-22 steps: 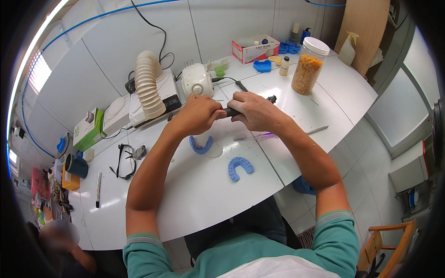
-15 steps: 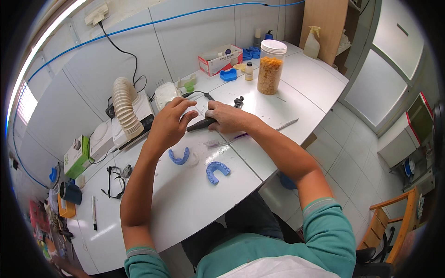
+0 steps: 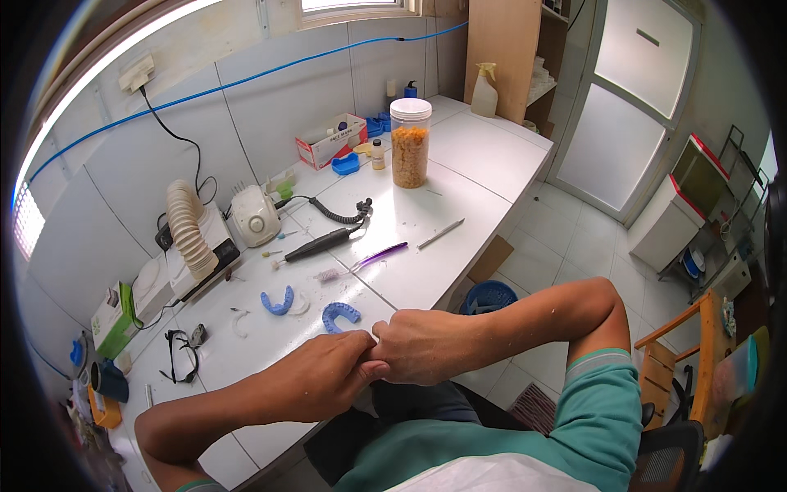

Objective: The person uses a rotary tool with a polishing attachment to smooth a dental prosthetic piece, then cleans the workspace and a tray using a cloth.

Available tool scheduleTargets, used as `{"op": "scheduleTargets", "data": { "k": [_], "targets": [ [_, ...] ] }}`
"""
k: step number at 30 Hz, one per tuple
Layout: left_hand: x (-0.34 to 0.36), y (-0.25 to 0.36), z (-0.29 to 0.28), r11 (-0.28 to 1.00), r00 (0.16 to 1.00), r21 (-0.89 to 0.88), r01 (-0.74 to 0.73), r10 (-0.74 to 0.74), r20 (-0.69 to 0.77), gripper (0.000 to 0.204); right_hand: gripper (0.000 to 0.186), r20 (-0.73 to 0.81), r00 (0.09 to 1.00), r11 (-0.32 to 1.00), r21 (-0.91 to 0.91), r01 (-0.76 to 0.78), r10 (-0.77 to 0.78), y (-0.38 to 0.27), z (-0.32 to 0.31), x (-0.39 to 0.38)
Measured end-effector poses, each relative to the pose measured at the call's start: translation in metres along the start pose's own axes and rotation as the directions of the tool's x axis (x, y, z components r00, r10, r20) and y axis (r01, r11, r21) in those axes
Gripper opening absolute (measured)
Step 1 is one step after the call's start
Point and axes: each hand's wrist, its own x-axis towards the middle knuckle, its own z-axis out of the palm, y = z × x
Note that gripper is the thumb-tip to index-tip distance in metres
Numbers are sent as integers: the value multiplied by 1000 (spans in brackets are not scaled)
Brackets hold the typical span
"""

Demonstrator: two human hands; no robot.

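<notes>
Both hands meet over the table's (image 3: pixel 467 164) near edge: left hand (image 3: pixel 332 371) against right hand (image 3: pixel 412 347), fingers curled, each grip narrow, and whether anything sits inside can't be told. The nearer blue arch (image 3: pixel 330 315) lies just beyond them, the farther blue arch (image 3: pixel 278 309) beside a clear piece (image 3: pixel 304 305). Both arches look fully formed; handpiece (image 3: pixel 320 245) and brush (image 3: pixel 381 257) lie idle; what's left doesn't show.

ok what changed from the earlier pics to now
The black handpiece, earlier held, was let go and lies on the table. The left hand and right hand drew back toward the near edge and meet there; whether they hold anything is hidden. The blue arches, purple brush and jar stayed put; only the view shifted.
</notes>
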Motion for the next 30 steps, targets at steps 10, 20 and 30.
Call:
{"op": "scheduleTargets", "data": {
  "k": [10, 20, 30],
  "targets": [
    [-34, 45, 18, 998, 945, -64, -17, 37, 326, 50, 33, -111, 948, 841, 439, 316, -299, -60, -7, -40],
    [-37, 17, 56, 885, 916, -436, -163, 300, 266, 48, 30, 36, 917, 784, 532, 319, -397, -75, 7, -51],
    [-30, -44, 73, 997, 929, -3, -76, 70, -364, 59, 50, 84, 995, 943, 332, 16, -47, -8, -20, -59]
  ]
}}
